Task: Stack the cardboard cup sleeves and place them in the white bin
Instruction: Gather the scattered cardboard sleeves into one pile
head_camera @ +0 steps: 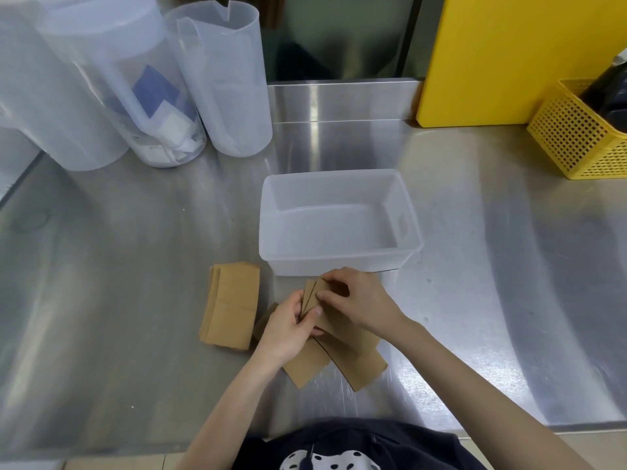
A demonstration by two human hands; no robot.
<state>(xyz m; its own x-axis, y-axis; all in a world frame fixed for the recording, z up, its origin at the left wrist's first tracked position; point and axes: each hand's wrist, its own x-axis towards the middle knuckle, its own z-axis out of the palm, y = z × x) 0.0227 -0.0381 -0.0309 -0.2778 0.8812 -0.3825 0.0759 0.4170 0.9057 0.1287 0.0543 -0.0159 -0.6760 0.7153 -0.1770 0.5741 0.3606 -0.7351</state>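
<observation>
A white bin (409, 212) stands empty on the steel counter, just beyond my hands. To its lower left lies a flat stack of brown cardboard cup sleeves (230, 305). In front of the bin, my left hand (288, 329) and my right hand (356, 300) both pinch a few sleeves (310, 293) held on edge, slightly fanned. More loose sleeves (339, 361) lie flat on the counter under my hands, partly hidden by them.
Three tall translucent plastic jugs (220, 79) stand at the back left, one holding papers. A yellow board (509, 56) leans at the back right beside a yellow perforated basket (576, 137). The counter's front edge (509, 430) runs near my body.
</observation>
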